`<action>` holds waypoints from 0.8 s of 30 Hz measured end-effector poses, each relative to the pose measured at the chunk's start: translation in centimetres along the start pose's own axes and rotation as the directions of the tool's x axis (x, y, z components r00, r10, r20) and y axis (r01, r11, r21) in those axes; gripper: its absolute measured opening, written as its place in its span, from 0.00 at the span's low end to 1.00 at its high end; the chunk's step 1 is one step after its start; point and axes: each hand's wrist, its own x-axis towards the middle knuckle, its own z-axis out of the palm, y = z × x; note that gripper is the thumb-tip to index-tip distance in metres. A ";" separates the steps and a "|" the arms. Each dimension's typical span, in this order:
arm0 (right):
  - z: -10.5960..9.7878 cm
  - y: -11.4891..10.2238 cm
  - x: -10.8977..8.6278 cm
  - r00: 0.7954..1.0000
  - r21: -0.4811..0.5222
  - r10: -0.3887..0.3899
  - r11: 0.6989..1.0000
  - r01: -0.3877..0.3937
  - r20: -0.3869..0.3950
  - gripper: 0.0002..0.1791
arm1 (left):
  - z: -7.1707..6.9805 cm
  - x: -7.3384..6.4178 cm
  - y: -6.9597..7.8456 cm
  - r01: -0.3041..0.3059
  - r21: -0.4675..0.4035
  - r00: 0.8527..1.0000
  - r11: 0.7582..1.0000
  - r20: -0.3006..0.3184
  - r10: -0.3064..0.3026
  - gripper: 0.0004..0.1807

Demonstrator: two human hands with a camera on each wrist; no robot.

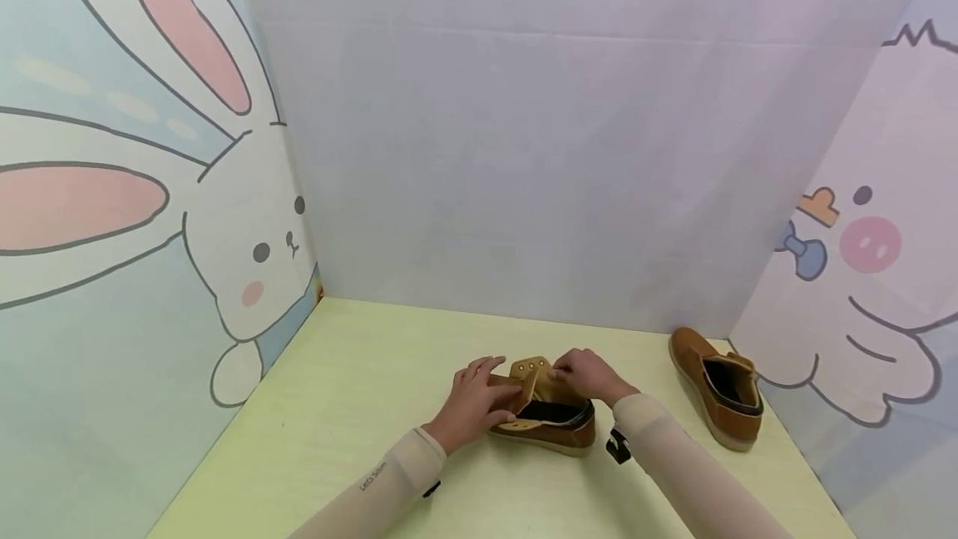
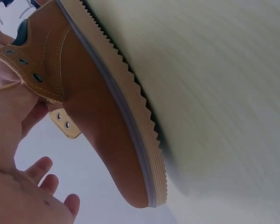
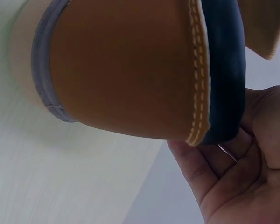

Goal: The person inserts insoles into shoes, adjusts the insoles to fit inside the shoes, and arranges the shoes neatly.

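A brown lace-up shoe (image 1: pixel 576 437) without laces sits on the table between both hands, toe to the left. Its eyelet flaps are spread and the tan tongue (image 1: pixel 530 388) stands up; the left wrist view shows its pale ridged sole (image 2: pixel 130 93). My left hand (image 1: pixel 471 406) lies over the front of the shoe, thumb and index finger touching near the tongue and near flap, other fingers extended. With curled fingers my right hand (image 1: pixel 587 374) pinches the far side of the opening. In the right wrist view the dark heel collar (image 3: pixel 226 70) partly hides its fingertips.
A second brown shoe (image 1: pixel 718 389) stands at the right, close to the side wall, with its toe toward the back wall (image 1: pixel 509 148). The pale yellow table (image 1: pixel 337 389) is bounded by side walls printed with a rabbit (image 1: pixel 232 264) and a chick (image 1: pixel 846 298).
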 end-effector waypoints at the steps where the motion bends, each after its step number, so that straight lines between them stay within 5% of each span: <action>1: 0.0 0.1 0.0 1.000 0.007 -0.008 1.000 0.008 -0.002 0.10 | 0.0 0.0 0.1 -0.006 0.002 1.000 1.000 0.008 0.006 0.24; 11: -0.2 0.4 0.1 0.999 0.058 -0.028 0.998 0.026 0.044 0.13 | -0.4 -0.2 0.6 -0.070 0.046 0.997 0.996 0.046 0.068 0.21; 16: -0.2 0.1 -0.1 0.999 0.047 -0.008 0.999 0.005 0.051 0.11 | -0.6 -0.1 0.0 -0.071 -0.063 0.989 0.995 0.127 0.079 0.23; 21: -0.8 -1.5 -1.0 0.995 0.011 0.084 0.996 -0.083 -0.052 0.06 | -0.6 0.2 -1.1 -0.046 -0.190 0.965 0.981 0.244 0.093 0.50; 24: -1.0 -2.8 -1.4 0.973 0.005 0.175 0.984 -0.176 -0.150 0.07 | -0.5 0.6 -1.7 -0.028 -0.200 0.958 0.979 0.275 0.083 0.67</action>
